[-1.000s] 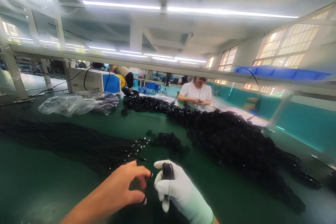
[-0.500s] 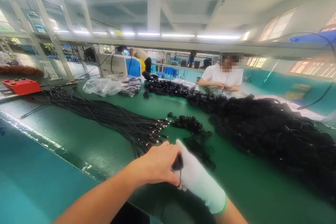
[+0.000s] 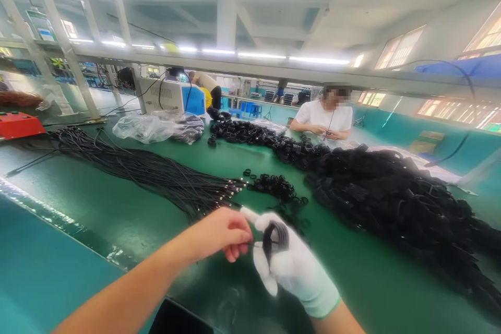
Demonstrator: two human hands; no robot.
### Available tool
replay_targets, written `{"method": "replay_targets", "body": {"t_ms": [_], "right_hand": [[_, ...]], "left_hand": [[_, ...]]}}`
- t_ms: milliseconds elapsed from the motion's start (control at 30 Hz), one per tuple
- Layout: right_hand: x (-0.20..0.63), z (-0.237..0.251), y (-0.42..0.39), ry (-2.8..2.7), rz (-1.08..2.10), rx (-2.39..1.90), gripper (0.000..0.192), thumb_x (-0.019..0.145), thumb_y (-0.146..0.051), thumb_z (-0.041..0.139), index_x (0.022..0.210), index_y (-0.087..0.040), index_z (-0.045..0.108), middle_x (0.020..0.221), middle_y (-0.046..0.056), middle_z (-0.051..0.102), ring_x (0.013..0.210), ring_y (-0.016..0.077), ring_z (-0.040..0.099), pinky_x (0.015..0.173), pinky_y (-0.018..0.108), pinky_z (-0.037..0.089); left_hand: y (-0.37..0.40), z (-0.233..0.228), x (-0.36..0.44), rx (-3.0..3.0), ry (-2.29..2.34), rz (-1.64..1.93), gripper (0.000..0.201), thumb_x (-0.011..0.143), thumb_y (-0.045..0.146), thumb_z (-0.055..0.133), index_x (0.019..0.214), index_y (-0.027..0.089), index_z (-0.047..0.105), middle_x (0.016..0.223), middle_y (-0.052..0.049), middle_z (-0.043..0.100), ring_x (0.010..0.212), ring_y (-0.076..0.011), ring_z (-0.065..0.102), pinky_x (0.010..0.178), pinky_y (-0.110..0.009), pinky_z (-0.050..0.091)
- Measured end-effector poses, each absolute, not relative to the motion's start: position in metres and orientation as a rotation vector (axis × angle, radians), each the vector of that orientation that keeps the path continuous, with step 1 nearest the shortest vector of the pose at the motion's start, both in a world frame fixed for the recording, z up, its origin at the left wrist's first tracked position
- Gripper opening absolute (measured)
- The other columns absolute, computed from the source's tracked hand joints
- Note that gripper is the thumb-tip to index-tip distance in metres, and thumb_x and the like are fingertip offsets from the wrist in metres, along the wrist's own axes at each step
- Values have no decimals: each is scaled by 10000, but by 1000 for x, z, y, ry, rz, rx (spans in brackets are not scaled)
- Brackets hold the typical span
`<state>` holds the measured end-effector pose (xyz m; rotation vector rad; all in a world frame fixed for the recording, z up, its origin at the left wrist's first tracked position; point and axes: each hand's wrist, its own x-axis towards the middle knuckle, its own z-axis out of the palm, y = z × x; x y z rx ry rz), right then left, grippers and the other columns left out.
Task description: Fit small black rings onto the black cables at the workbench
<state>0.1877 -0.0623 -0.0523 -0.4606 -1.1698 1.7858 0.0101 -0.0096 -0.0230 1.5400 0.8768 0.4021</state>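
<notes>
My right hand (image 3: 299, 266), in a white glove, is closed around a small wound coil of black cable (image 3: 278, 237) held above the green table. Just left of the coil, my bare left hand (image 3: 223, 232) has its thumb and fingers pressed together; whatever is between them is too small to make out. Behind my hands lies a long bundle of straight black cables (image 3: 148, 167) with shiny metal plugs at the near end. Next to those plugs sits a small pile of black rings (image 3: 274, 186).
A large heap of coiled black cables (image 3: 383, 193) spreads along the right side. Clear plastic bags (image 3: 143, 126), a white and blue machine (image 3: 166, 96) and a red control box (image 3: 19, 125) stand farther back. Across the table a person in a white shirt (image 3: 326, 115) handles cable.
My left hand has drawn back left from the coil, which it was covering. The gloved right hand has turned, so the coil shows in its fingers. The view has shifted slightly right.
</notes>
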Motion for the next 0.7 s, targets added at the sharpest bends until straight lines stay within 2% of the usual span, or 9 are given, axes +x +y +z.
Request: {"method": "replay_targets", "body": {"t_ms": [167,267,333,400,467,533,700], "right_hand": [[182,-56,-58,-1122,1778,-459,510,691,-185,638,1150,-184,417,679,34,648,433,109,549,397,175,388],[182,-57,-56,-1126,1805,-527,563,694,-188,650,1204,-157,412,644,19,637,422,107,539,394,180,392],[183,-60,-54,-1136,1885,-528,574,683,-255,696,1184,-130,446,634,24,634,415,112,538,385,187,400],[182,-64,-53,-1083,1933,-487,559,706,-403,694,1137,-114,485,687,55,644,446,124,566,393,201,432],[179,-67,-52,-958,1946,-466,522,772,-521,598,1097,-123,509,783,83,645,547,150,615,428,233,487],[176,-68,-51,-841,1962,-462,443,836,-510,513,1057,-127,537,828,85,635,635,170,632,445,266,524],[172,-65,-53,-762,2037,-402,336,847,-381,490,996,-95,586,901,107,632,677,179,615,439,266,527]], "left_hand": [[-13,-9,13,1294,779,777,235,715,173,590,949,153,594,882,-46,635,726,-142,598,722,-307,499],[-17,-4,19,1664,883,904,331,742,178,558,1066,219,614,1071,-47,613,930,-193,561,854,-344,447],[-19,-2,24,2012,893,873,334,731,134,548,1023,249,662,1054,-24,637,1001,-211,527,912,-346,399],[-18,-1,28,2209,922,838,323,710,79,512,915,244,698,955,-8,666,939,-202,544,884,-332,398],[-16,-1,30,2257,1025,847,306,703,66,482,836,234,700,866,-1,666,862,-186,556,817,-309,413],[-13,-1,31,2247,1111,833,286,699,82,481,815,235,693,832,5,654,819,-176,557,750,-285,418],[-10,-4,28,2167,1162,786,225,712,130,485,767,228,680,747,16,626,669,-141,528,625,-254,398]]}}
